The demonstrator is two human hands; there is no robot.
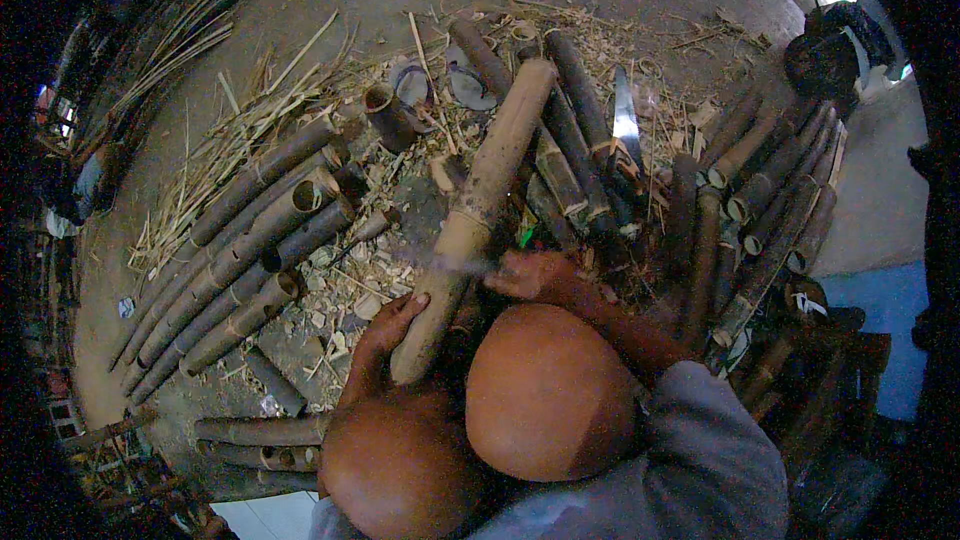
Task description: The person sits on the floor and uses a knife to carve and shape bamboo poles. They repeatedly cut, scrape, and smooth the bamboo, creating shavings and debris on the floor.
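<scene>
A pile of bamboo lengths [235, 270] is seen lying at far left on the littered ground. The left hand [388, 325] is closed around the lower end of a thick bamboo pole [480, 195], held slanting upward. The right hand [535, 275] is blurred; its grip cannot be told. A saw blade [626, 120] is noted further right.

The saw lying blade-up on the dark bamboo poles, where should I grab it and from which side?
Take the saw by its near, lower end, which looks like the handle end among the dark poles, though chips partly hide it. Come from the right with the right hand, since the left hand steadies the pale bamboo pole. The bright blade points away, so avoid it.
</scene>
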